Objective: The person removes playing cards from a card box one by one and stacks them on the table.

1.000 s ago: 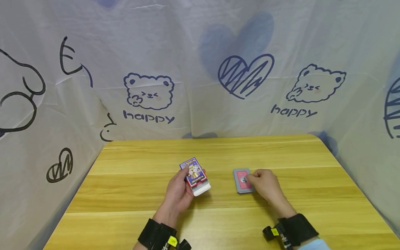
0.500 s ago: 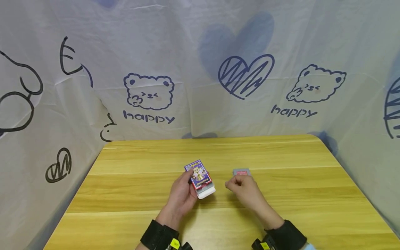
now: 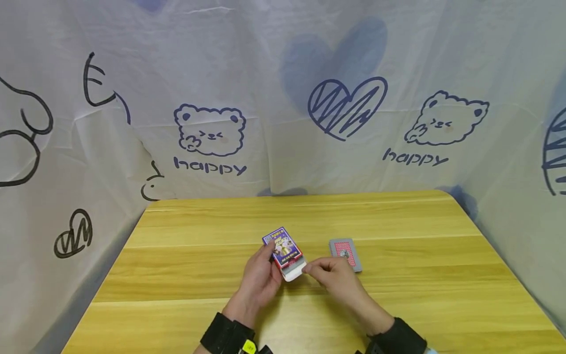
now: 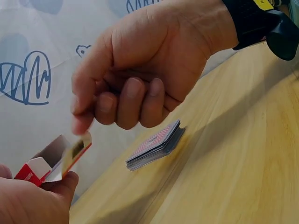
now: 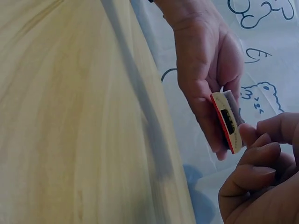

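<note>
My left hand (image 3: 260, 281) holds a small purple and red playing card box (image 3: 285, 249) above the table, its thumb lying on the printed face. A white end flap (image 3: 294, 271) of the box hangs out toward the right. At the edge of that flap, the thumb and index finger of my right hand (image 3: 341, 281) pinch together, their tips touching it in the left wrist view. The right hand's other fingers are curled in. Just behind that hand a stack of playing cards (image 3: 345, 245) with red-patterned backs lies on the table, partly covered by the hand.
The wooden table (image 3: 199, 231) has a pale, striped grain. Behind it and at both sides hangs a light cloth (image 3: 274, 59) with drawn bears and hearts. A black strap (image 3: 227, 334) circles the left wrist; another strap (image 3: 400, 337) circles the right.
My right hand has moved left from the card stack to the box's flap. My left hand has shifted slightly right with the box. The stack has stayed in place.
</note>
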A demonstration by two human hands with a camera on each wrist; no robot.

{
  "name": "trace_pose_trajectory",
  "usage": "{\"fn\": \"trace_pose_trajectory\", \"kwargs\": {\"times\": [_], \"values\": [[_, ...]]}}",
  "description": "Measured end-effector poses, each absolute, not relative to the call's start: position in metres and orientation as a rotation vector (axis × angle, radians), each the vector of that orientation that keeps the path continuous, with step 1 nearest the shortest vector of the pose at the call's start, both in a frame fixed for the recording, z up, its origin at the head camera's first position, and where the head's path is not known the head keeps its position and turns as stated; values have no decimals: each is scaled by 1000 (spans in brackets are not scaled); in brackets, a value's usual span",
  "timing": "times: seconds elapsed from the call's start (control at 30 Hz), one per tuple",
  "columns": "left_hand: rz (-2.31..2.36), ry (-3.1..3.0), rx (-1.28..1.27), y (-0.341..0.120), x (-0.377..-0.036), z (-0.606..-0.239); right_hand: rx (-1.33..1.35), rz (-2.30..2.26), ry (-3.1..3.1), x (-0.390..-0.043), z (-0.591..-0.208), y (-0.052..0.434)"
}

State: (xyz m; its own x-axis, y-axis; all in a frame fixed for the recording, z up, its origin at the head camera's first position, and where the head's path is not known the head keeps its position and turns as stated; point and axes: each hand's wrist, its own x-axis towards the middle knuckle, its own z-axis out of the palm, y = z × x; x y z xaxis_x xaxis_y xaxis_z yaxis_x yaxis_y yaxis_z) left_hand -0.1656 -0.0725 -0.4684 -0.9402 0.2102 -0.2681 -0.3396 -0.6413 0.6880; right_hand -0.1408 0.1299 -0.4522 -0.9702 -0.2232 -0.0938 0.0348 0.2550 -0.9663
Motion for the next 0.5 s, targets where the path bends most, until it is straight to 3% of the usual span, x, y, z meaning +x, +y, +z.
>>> {"fn": "trace_pose_trajectory", "kwargs": {"times": [0.5], "values": [[2564, 1126, -191, -69, -164, -467, 125, -1952, 2183, -139, -460, 118]]}}
